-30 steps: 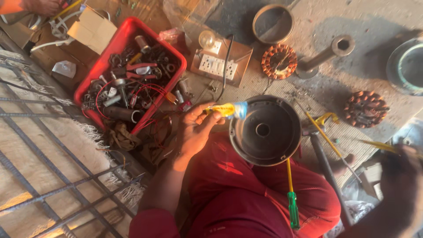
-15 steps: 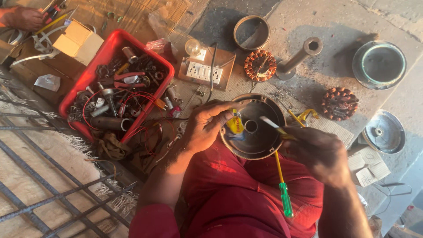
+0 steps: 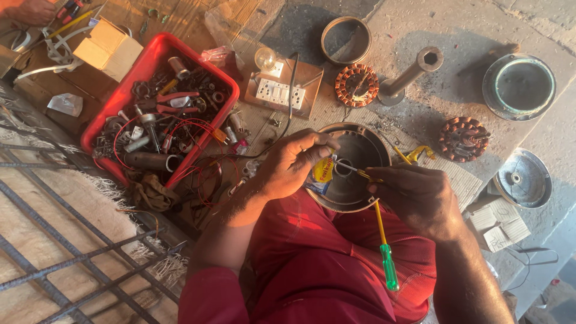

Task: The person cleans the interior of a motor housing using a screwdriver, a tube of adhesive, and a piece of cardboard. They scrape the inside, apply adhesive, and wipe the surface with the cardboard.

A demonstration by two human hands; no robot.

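Observation:
A round dark metal fan housing [image 3: 360, 147] rests on my lap, over red cloth. My left hand [image 3: 291, 165] pinches a small yellow tube [image 3: 323, 171] at the housing's near-left rim. My right hand [image 3: 417, 195] grips a thin metal tool [image 3: 348, 167] whose tip points at the housing's centre hole. A screwdriver [image 3: 384, 246] with a yellow shaft and green handle lies on my lap under the right hand.
A red tray [image 3: 135, 84] of wires, pliers and parts sits left. A switchboard with a bulb [image 3: 279, 90], copper-wound coils [image 3: 355, 84] [image 3: 462, 138], a metal shaft [image 3: 411, 75], round covers [image 3: 519, 84] [image 3: 521, 178] and a ring [image 3: 345, 39] lie around. Another person's hand [image 3: 33, 11] is top left.
My right hand has come in from the right edge and now holds a thin tool at the housing's centre. My left hand moved the yellow tube down onto the housing's rim.

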